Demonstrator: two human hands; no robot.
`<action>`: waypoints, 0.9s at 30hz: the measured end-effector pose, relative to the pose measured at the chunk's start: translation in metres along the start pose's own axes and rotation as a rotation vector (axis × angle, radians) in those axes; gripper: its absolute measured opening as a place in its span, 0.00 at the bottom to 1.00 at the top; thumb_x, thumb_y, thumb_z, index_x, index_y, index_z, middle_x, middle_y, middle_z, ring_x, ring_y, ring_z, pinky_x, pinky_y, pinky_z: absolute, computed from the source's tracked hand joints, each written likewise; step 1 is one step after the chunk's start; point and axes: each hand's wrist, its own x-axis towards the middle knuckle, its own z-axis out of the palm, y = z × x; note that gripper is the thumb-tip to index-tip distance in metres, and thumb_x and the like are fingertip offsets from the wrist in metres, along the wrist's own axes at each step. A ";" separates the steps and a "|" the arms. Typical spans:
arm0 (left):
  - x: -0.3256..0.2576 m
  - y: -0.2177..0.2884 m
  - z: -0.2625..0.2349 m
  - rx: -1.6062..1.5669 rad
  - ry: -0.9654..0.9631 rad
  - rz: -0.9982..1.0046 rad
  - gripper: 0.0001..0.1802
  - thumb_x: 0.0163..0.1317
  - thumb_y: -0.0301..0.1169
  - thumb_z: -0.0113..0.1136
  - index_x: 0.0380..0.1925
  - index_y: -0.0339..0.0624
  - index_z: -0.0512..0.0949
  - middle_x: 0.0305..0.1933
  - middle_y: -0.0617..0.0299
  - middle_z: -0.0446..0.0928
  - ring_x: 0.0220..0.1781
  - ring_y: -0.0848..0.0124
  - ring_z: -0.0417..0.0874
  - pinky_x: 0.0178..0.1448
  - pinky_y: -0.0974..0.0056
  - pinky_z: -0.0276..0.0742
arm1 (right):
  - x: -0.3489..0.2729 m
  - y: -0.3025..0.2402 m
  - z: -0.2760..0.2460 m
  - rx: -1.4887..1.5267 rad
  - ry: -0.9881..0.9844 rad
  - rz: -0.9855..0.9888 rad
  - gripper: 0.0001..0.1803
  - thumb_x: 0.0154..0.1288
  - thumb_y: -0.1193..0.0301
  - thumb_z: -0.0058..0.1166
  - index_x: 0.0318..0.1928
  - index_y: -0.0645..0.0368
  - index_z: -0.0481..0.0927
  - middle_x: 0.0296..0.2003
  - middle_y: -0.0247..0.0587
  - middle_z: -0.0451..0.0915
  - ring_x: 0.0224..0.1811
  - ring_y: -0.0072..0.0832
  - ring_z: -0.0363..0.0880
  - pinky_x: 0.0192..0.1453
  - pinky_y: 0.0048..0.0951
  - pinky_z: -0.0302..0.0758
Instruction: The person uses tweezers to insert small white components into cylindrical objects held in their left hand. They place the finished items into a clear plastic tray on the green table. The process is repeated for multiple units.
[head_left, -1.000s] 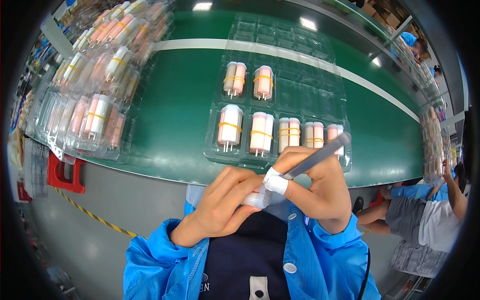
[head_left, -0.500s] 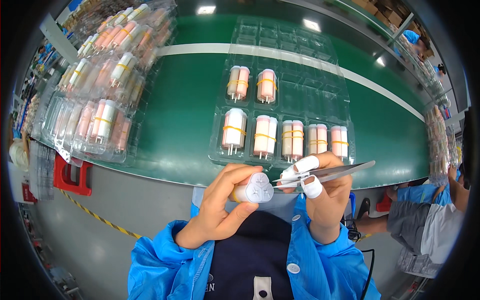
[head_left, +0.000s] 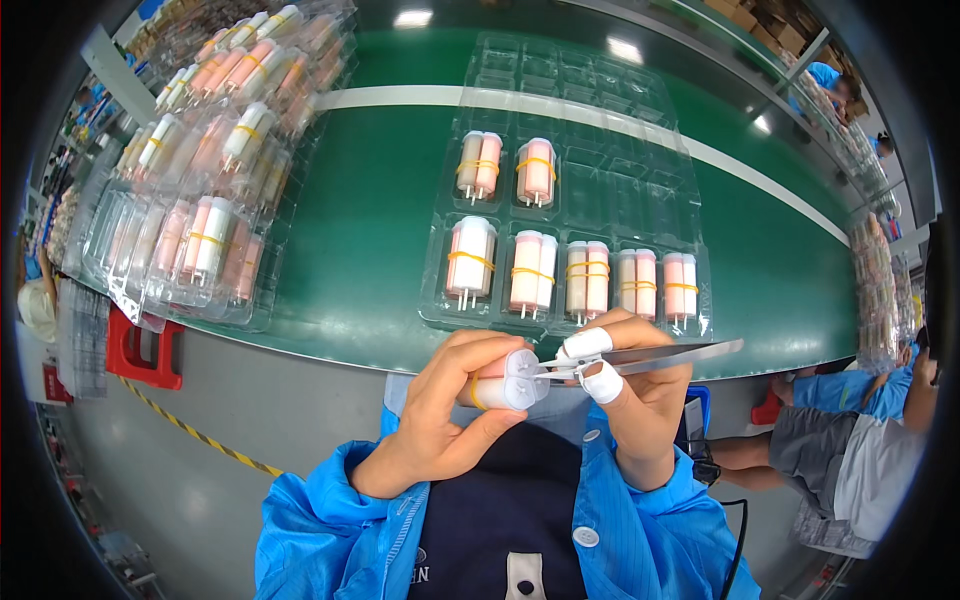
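Note:
My left hand (head_left: 445,410) is wrapped round a bundle of pink and white cylinders (head_left: 492,390) with a yellow rubber band and a pale three-lobed end cap. The cap faces right, toward my other hand. My right hand (head_left: 635,385), with white tape on its thumb and a finger, pinches metal tweezers (head_left: 680,355). Their tips meet the face of the cap; exactly what they grip there is too small to make out. Beyond my hands lies a clear plastic tray (head_left: 625,200) with similar banded bundles (head_left: 537,270) in its front row and two in the row behind.
Stacked clear trays of banded bundles (head_left: 210,235) rise on the left of the green table (head_left: 375,220). A red stool (head_left: 145,350) stands on the floor below. At the right, more stacked trays (head_left: 872,290) and a seated person in grey shorts (head_left: 815,445) are near.
The tweezers have moved left, bringing their tips onto the cap. The bundle in my left hand has turned, so its side now shows more and its end face less.

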 end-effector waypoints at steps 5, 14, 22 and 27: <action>0.000 0.000 -0.001 0.010 -0.009 0.005 0.25 0.59 0.30 0.62 0.53 0.30 0.67 0.51 0.44 0.74 0.52 0.60 0.76 0.57 0.59 0.70 | -0.001 0.000 0.001 -0.019 0.019 0.033 0.10 0.56 0.80 0.60 0.40 0.68 0.81 0.36 0.43 0.80 0.39 0.27 0.78 0.45 0.26 0.73; -0.009 -0.016 0.010 -0.014 0.063 0.069 0.33 0.52 0.20 0.66 0.54 0.39 0.58 0.51 0.42 0.71 0.53 0.62 0.76 0.56 0.61 0.73 | -0.008 0.001 0.003 0.000 0.063 -0.201 0.10 0.56 0.82 0.59 0.41 0.70 0.80 0.36 0.52 0.81 0.36 0.30 0.82 0.40 0.28 0.80; -0.002 -0.011 0.004 0.226 -0.025 0.136 0.29 0.54 0.25 0.65 0.53 0.36 0.61 0.51 0.43 0.70 0.49 0.61 0.74 0.55 0.60 0.71 | -0.003 -0.006 0.007 -0.257 -0.048 -0.245 0.11 0.54 0.79 0.63 0.40 0.67 0.82 0.35 0.50 0.82 0.37 0.31 0.84 0.39 0.27 0.80; -0.001 -0.012 0.003 0.256 0.005 0.172 0.27 0.54 0.25 0.64 0.52 0.36 0.63 0.49 0.46 0.72 0.49 0.60 0.73 0.53 0.58 0.71 | 0.000 -0.008 0.007 -0.317 -0.078 -0.246 0.12 0.54 0.79 0.63 0.40 0.66 0.82 0.35 0.49 0.83 0.36 0.32 0.84 0.38 0.27 0.80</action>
